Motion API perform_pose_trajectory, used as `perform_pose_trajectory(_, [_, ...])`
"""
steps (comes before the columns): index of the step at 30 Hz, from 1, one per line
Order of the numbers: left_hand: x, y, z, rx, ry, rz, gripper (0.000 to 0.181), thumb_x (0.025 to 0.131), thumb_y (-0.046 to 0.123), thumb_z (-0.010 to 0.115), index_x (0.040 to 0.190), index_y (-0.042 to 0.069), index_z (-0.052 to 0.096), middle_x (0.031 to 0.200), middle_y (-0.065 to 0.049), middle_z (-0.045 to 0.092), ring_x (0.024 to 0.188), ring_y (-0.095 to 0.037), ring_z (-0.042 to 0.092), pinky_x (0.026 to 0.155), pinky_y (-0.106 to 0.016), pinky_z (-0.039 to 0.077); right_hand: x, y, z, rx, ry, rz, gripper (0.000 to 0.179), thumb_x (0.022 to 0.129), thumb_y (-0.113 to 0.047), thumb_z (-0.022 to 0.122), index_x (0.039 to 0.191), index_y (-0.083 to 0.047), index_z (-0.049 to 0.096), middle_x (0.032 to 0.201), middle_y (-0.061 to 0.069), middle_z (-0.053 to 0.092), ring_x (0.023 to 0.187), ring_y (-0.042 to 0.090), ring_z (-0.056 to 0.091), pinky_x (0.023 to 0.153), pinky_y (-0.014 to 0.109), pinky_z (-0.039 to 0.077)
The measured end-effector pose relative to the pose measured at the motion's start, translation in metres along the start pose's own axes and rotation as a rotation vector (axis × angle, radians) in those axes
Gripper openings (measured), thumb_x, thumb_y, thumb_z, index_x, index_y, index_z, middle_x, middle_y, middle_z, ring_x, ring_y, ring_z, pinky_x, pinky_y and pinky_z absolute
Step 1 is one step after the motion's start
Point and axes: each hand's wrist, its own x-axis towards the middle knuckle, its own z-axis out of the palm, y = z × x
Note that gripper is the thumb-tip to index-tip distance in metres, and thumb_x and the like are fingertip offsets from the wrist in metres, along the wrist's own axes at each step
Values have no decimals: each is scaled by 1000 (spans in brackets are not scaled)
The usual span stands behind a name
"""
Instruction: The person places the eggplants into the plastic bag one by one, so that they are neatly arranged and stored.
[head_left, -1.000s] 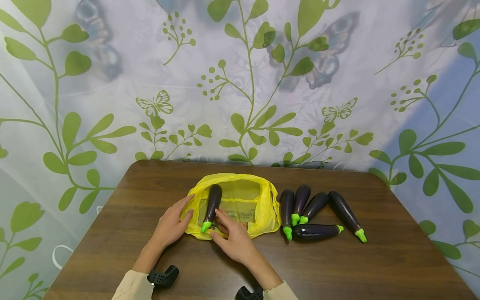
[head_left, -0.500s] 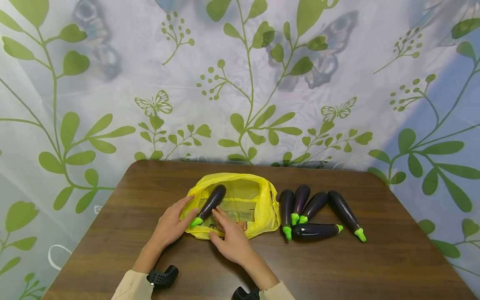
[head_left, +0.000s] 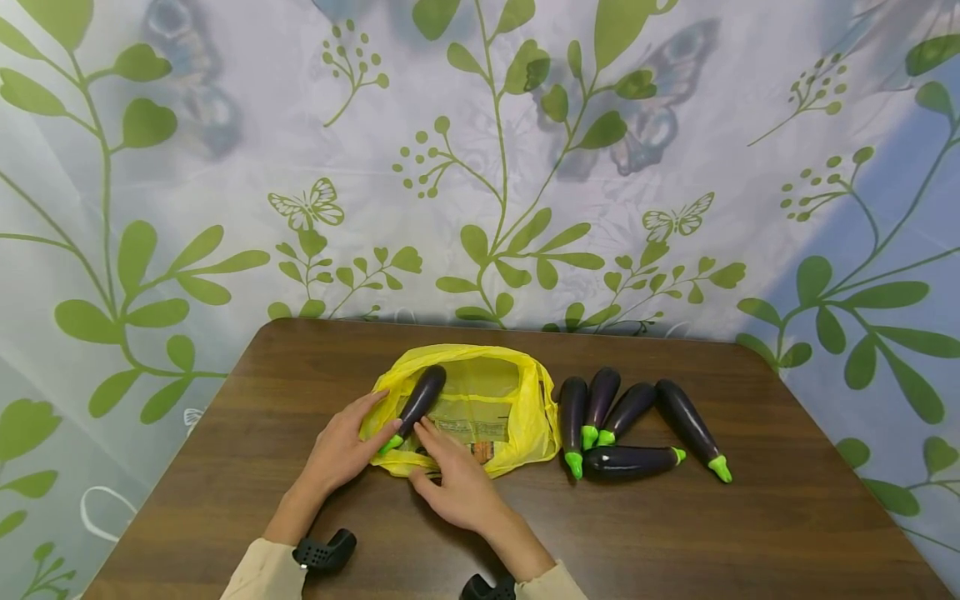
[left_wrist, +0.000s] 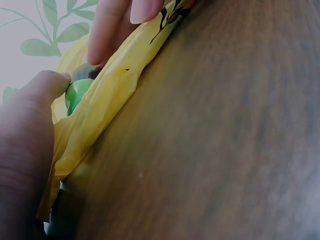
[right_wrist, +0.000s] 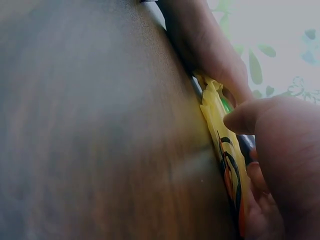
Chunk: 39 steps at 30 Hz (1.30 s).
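A yellow plastic bag (head_left: 534, 421) lies on the table with its mouth spread toward me. Inside, toward its left side, one dark purple eggplant (head_left: 423, 398) lies slanted, its green cap (left_wrist: 78, 94) at the near left. My left hand (head_left: 341, 446) rests at the bag's left rim, thumb stretched out to the green cap; its other fingers are partly hidden. My right hand (head_left: 461, 492) reaches over the front rim, its extended fingers at the eggplant's right side and its thumb near the rim. In the right wrist view the bag's printed edge (right_wrist: 227, 150) runs beside this hand.
Several more eggplants lie right of the bag: one (head_left: 573, 421) close against it, another (head_left: 633, 462) crosswise in front, and one (head_left: 690, 425) farthest right. The brown wooden table (head_left: 675, 542) ends at a leaf-patterned cloth (head_left: 480, 167) behind.
The eggplant in the bag has turned, its green cap swinging left to my left thumb, and its thick end has then shifted slightly left. My right hand has moved a little left.
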Motion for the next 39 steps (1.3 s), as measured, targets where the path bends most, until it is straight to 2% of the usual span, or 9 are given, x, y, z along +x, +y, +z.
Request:
perform_pose_trajectory(4, [0,0,0,0,0,1,70,99,55,62,154,14,49,156,-18,49,141,-43,48,109,-68,40,1,-2,2,-32,-45,3,67,104,-37,56,163,-22,31,169,-5,27,152,25,36,113,58,41])
perform_pose_trajectory(11, [0,0,0,-6,5,4,69,100,55,62,154,13,50,156,-18,50,141,-44,48,109,-68,39,1,-3,5,-110,-37,-17,69,103,-39,58,164,-22,30,169,-6,27,150,21,38,112,54,44])
perform_pose_trajectory(16, [0,-1,0,-21,18,23,63,103,51,58,152,13,52,154,-18,51,140,-43,49,109,-68,40,2,-2,6,-61,-29,4,70,103,-38,57,165,-21,28,170,-4,26,152,25,36,114,58,41])
perform_pose_trajectory(22, [0,-3,0,-45,31,61,51,109,41,48,150,10,54,153,-20,52,140,-43,49,110,-66,40,3,-1,5,49,71,18,64,102,-28,58,160,-12,38,167,6,35,150,32,40,116,57,39])
perform_pose_trajectory(26, [0,-3,0,-42,34,71,51,109,40,50,149,10,55,152,-21,52,139,-44,50,109,-66,40,6,-1,4,91,169,15,58,100,-20,60,156,-9,46,163,9,41,132,27,59,106,47,51])
perform_pose_trajectory(29, [0,-4,1,-38,35,69,51,108,40,51,149,10,55,152,-21,53,139,-43,51,109,-66,41,9,-2,3,110,221,26,57,101,-18,60,155,-8,46,162,8,43,118,22,68,98,42,56])
perform_pose_trajectory(32, [0,-4,1,-32,38,70,51,108,40,53,149,10,56,151,-20,54,138,-43,52,109,-65,42,11,-1,4,94,234,45,59,101,-19,59,157,-10,44,163,5,42,127,23,63,105,46,52])
perform_pose_trajectory(36, [1,-4,1,-24,40,77,52,107,41,55,148,10,56,151,-20,54,137,-43,53,108,-65,42,12,1,6,75,211,51,62,101,-20,59,159,-14,40,166,3,37,146,26,45,116,53,40])
perform_pose_trajectory(39, [1,-3,1,-22,36,75,54,106,42,56,149,10,55,152,-19,54,137,-43,52,108,-65,42,12,3,7,70,183,56,64,102,-22,58,162,-17,36,168,1,31,151,29,37,118,56,37])
